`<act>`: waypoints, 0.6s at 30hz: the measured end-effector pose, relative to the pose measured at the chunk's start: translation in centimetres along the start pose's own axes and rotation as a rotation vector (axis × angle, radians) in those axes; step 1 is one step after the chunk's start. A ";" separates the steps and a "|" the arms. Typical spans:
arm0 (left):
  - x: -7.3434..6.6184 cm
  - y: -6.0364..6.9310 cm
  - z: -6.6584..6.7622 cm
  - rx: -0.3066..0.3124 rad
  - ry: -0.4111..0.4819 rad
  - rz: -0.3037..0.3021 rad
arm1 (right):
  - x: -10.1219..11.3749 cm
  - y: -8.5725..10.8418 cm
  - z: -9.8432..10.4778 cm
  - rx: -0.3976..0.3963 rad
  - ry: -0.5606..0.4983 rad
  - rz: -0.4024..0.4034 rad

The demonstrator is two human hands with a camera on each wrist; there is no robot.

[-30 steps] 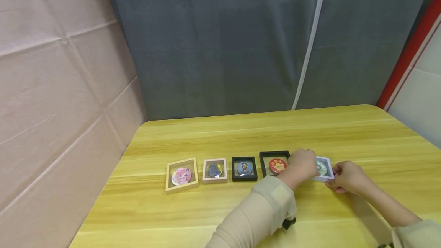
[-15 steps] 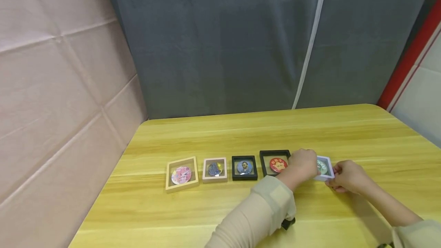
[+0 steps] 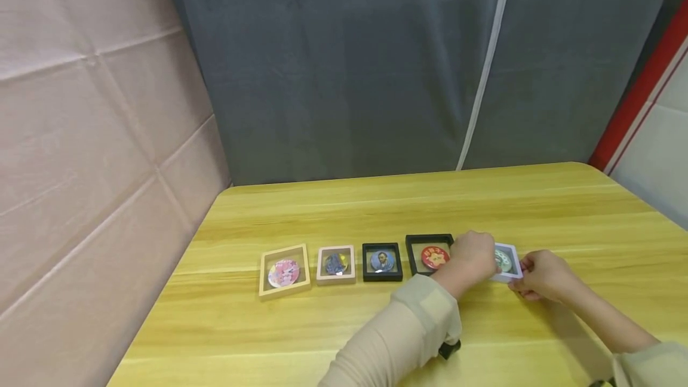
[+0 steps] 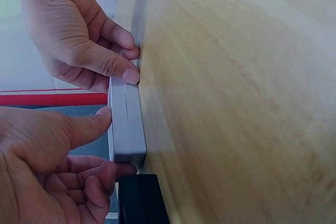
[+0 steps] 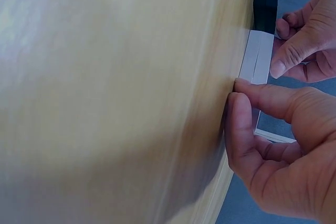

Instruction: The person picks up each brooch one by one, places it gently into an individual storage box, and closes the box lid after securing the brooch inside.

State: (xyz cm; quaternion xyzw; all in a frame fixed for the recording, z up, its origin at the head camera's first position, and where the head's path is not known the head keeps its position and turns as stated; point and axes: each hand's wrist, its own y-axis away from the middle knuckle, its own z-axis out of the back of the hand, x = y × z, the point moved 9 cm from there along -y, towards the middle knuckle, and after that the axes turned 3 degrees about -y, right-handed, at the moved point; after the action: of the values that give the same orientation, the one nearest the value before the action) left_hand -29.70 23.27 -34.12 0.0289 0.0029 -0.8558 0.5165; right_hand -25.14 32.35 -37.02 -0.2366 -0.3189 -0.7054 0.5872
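Observation:
A pale lavender-white display frame (image 3: 504,279) with a round green badge (image 3: 502,260) lies flat on the table at the right end of a row. My left hand (image 3: 473,255) grips its left end, the thumb on the top face and curled fingers at the side, as the left wrist view shows. At its right near corner my right hand (image 5: 286,156) pinches the frame between thumb and fingers. Just left of it is a larger black frame (image 3: 417,255) with a red badge (image 3: 434,257), partly hidden behind my left hand.
Farther left along the row lie a small black frame (image 3: 382,278) with a portrait badge, a pale pink frame (image 3: 335,280) and a cream-yellow frame (image 3: 285,293). They rest on a wood-grain table (image 3: 344,214). A grey curtain (image 3: 344,76) hangs behind its far edge.

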 end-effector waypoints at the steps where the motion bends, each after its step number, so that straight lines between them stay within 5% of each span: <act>1: -0.1 0.1 -0.1 0.002 0.000 -0.003 | -0.1 0.1 0.0 -0.001 0.000 0.000; 12: -0.6 0.5 -0.3 0.016 -0.016 -0.023 | -0.7 0.6 -0.2 -0.008 -0.004 -0.012; 18: 0.1 0.2 0.9 -0.030 -0.050 -0.019 | 0.1 0.1 0.0 0.024 -0.016 -0.007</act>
State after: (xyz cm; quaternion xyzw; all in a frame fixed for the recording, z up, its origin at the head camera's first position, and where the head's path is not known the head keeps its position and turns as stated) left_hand -29.59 23.03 -33.27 -0.0005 0.0029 -0.8610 0.5086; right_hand -25.04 32.31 -36.92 -0.2340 -0.3331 -0.7016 0.5848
